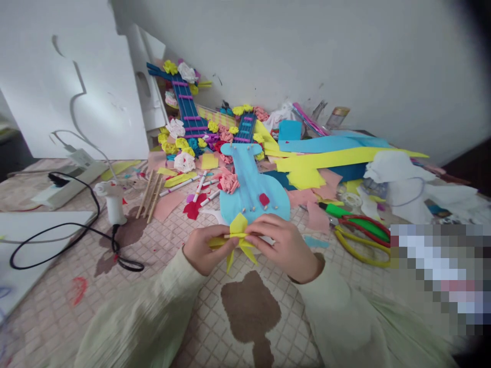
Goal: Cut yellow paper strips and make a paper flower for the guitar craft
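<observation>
Between my two hands is a piece of yellow crepe paper (238,224), folded across the middle, with pointed ends sticking up and down. My left hand (205,249) pinches its left side between thumb and fingers. My right hand (286,245) grips the right side, fingertips close to the left thumb. Just beyond lies a light blue guitar-shaped cutout (249,179) with strings and small pegs. A pink crumpled paper flower (229,182) sits on its left edge, and a small dark red piece (264,200) lies on its body.
A white glue gun (115,203) with a black cord stands left, near wooden sticks (150,197) and markers (199,186). Scissors with yellow handles (360,249) lie right. Paper strips (345,159) and a flower-decorated dark blue guitar shape (187,105) are at the back. A power strip (69,179) is far left.
</observation>
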Motion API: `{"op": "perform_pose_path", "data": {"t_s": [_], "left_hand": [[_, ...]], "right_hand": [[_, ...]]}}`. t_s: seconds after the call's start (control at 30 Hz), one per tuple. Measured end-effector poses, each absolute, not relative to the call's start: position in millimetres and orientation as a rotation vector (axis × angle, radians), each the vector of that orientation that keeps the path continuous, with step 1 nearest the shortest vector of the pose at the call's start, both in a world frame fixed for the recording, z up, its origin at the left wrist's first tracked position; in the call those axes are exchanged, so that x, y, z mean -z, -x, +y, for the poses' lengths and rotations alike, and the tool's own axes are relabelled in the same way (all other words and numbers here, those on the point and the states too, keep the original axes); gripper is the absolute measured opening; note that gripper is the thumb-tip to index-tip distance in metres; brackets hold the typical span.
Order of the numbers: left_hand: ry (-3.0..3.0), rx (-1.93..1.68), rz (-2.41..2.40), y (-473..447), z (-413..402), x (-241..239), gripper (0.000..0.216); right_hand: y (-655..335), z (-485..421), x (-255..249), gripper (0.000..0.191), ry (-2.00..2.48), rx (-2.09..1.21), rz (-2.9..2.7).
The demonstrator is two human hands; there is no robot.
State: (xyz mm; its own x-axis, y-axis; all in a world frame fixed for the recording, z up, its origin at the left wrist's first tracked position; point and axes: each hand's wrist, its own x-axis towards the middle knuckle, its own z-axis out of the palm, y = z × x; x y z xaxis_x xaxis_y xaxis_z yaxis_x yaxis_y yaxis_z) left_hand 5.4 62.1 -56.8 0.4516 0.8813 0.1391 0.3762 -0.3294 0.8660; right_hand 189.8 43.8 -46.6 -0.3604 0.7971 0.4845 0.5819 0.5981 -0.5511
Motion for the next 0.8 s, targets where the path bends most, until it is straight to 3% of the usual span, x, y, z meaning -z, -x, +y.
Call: {"op": "perform_pose_path", "data": {"t_s": [0.8], "left_hand": [[-2.232, -0.894, 1.079, -7.8, 63.1, 57.0, 0.017]], "right_hand": [[-190.7, 48.2, 53.5, 0.01, 1.072, -0.368, -2.172]]}}
